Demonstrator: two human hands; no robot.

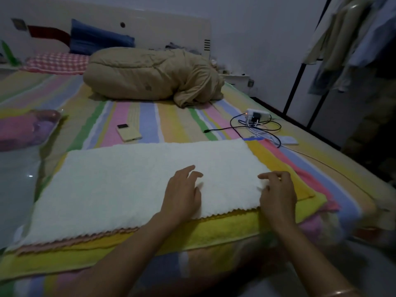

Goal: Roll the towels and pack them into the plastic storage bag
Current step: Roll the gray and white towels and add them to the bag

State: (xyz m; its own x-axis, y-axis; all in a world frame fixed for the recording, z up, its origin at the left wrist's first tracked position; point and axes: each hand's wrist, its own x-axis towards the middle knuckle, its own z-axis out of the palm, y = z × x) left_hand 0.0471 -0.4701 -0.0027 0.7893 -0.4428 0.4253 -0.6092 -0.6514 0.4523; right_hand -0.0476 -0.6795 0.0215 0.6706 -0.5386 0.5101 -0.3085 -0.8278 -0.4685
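A white towel (120, 181) lies flat on top of a stack, with a pink towel (70, 240) and a yellow towel (214, 229) showing beneath its near edge. My left hand (182, 194) rests on the white towel's right part, fingers loosely spread. At the towel's right edge my right hand (278, 194) has its fingers curled and touches the corner. The clear plastic storage bag (25, 133) lies at the left of the bed with pink and purple fabric inside.
The striped bed (171, 123) carries a rolled tan duvet (150, 76) at the back, a yellow phone (128, 132), and a power strip with tangled cables (257, 121) at the right. Clothes hang on a rack (353, 39) at the far right.
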